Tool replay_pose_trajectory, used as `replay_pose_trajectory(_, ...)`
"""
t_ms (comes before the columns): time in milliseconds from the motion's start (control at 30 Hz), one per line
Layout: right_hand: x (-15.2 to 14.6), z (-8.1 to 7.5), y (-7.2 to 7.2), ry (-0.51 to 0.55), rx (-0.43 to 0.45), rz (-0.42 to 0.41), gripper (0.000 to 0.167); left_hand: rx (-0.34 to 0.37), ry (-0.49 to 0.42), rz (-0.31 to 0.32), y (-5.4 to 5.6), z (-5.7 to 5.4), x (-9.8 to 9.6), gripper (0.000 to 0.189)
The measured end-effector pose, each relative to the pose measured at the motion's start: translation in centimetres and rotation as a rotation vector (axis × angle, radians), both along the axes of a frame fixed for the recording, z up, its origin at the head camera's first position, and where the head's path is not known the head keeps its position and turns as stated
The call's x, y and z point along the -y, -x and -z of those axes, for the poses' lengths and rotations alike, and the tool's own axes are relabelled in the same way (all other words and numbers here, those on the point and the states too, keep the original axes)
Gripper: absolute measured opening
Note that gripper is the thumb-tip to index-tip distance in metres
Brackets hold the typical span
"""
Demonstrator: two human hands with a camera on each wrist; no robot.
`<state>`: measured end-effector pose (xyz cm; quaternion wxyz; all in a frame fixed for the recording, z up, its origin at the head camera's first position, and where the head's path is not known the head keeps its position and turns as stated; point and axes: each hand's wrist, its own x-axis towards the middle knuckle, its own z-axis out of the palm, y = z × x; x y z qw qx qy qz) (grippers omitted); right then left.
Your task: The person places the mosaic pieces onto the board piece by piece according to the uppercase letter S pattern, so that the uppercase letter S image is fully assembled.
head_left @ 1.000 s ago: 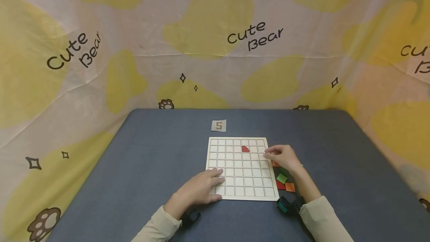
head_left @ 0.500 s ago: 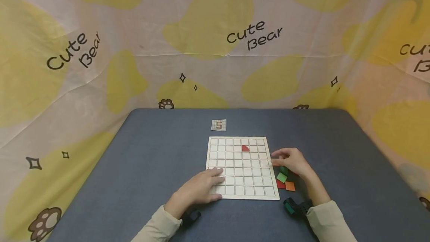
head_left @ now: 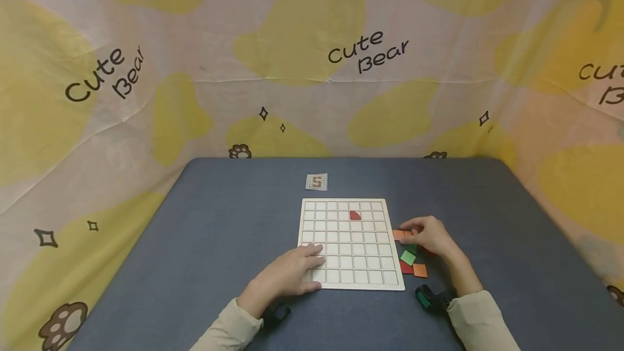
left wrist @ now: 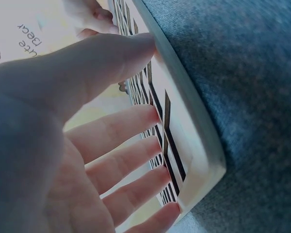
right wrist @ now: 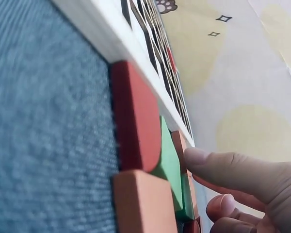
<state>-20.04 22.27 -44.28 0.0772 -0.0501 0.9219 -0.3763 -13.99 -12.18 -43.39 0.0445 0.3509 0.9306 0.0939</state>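
A white grid board point(head_left: 348, 288) lies on the table with one red quarter-round tile point(head_left: 355, 215) in a cell of its second row from the far side. My left hand point(head_left: 294, 272) rests on the board's near left corner, fingers spread. The left wrist view shows its fingertips on the board point(left wrist: 199, 141) and the thumb at the rim. Right of the board, my right hand point(head_left: 431, 234) pinches at an orange tile point(head_left: 398, 234), thumb on the near side and forefinger on the far side. The right wrist view shows the thumb point(right wrist: 199, 158) against that tile; the forefinger's tip is hidden.
Beside the board's right edge lie a light green tile point(head_left: 408, 257), a dark green one point(head_left: 411, 248), a red one point(head_left: 407, 267) and another orange one point(head_left: 420, 270). Beyond the board is a small card point(head_left: 317, 182) with a grid pattern. A printed cloth point(head_left: 292, 58) hangs behind the table.
My right hand has come off the board's right edge, moving right and toward me to the orange tiles. My left hand has stayed in place on the board.
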Motion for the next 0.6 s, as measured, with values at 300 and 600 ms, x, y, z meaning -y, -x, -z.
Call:
replay_pose_trajectory(300,-0.12,0.21,-0.07,-0.009,0.024,0.013,0.039,-0.005,-0.008,0.004,-0.11,-0.03,0.03,0.050)
replay_pose_trajectory(600,-0.06,0.29,-0.03,-0.021,-0.012,-0.002,0.035,-0.005,0.001,0.003,-0.13,-0.02,0.05,0.050)
